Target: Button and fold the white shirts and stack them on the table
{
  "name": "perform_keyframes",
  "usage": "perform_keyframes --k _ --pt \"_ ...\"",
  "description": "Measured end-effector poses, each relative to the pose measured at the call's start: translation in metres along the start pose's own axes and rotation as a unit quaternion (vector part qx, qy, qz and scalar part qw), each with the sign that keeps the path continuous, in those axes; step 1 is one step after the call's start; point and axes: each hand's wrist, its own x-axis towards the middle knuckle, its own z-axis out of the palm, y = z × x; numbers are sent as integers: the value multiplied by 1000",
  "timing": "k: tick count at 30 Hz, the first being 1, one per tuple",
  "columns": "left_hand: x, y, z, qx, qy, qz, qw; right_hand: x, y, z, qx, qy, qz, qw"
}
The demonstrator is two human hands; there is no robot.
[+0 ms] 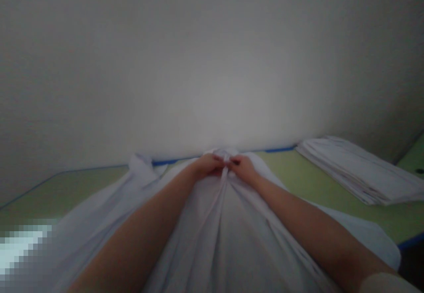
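Observation:
A white garment [245, 240], which looks like a long-sleeved shirt or coat, lies spread on a green-topped table with its upper end toward the wall. My left hand [210, 165] and my right hand [241, 167] meet at the middle of that end, fingers pinched on the fabric. A narrow strip of cloth runs down from between them, and folds fan out toward me. What exactly sits between the fingertips is too small and dim to make out. A sleeve-like part [142, 171] lies bent to the left of my left hand.
A pale wall [212, 63] rises behind the green table [311, 169], which has a blue edge. On the right lies a flat stack of folded white cloth [364, 169]. Another green surface [412, 156] shows at the far right. The lower left corner is pixelated.

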Motion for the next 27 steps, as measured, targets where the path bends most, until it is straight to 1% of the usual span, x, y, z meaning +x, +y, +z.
perform_keyframes --k 4,8,10,13,19,27 --pt "-2 3 3 -15 -4 0 1000 1 -5 -2 -2 2 28 1000" --pt "-5 6 4 -32 -23 -8 999 -1 -8 -3 27 -33 34 998" --pt "-7 7 3 -40 -27 -10 999 -1 -8 -3 43 -40 33 998" --pt "-8 6 3 -49 -24 -9 998 -1 -5 -1 49 -34 36 998" --pt "-5 2 1 -56 -43 0 997 2 0 0 29 7 27 999" --pt "-2 0 2 -71 -36 3 997 0 0 -1 61 -9 21 998"
